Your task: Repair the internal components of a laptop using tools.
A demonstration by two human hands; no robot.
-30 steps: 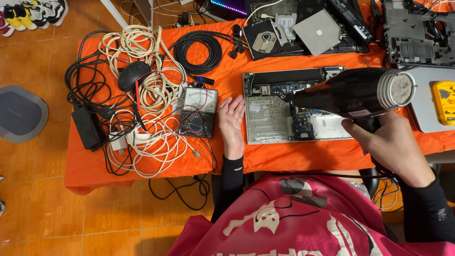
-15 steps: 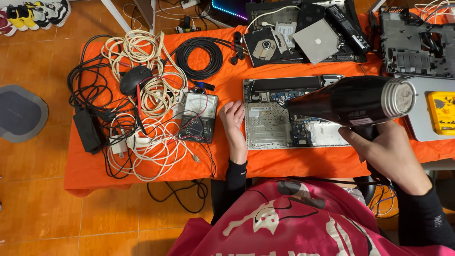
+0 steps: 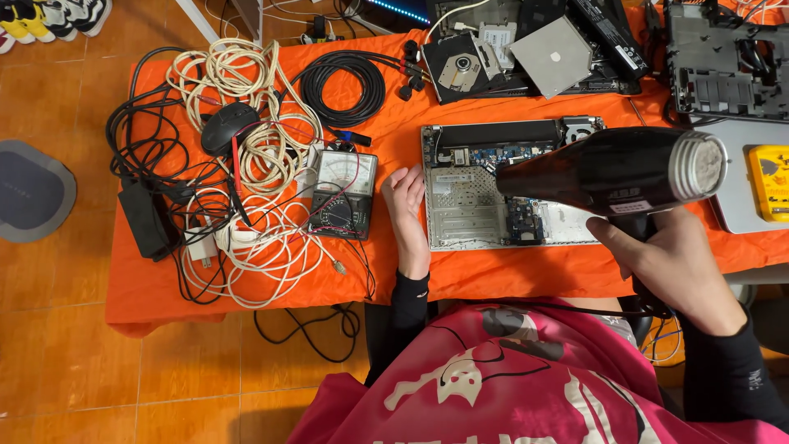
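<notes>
— Black plastic hair dryer (image 3: 604,171): where was it?
— Above the opened silver laptop base (image 3: 493,191), nozzle over its circuit board, handle clenched in the right hand (image 3: 667,263).
— And the left hand (image 3: 406,201)?
— Flat and released on the orange tablecloth (image 3: 386,271), just left of that base, beside a black analog multimeter (image 3: 342,194).

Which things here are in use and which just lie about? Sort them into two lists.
In use:
right hand, grip on the black hair dryer
opened laptop base, under the dryer's nozzle
left hand, flat beside the base

Lying about:
analog multimeter
white cable heap
black cable coil
optical drive
computer mouse
</notes>
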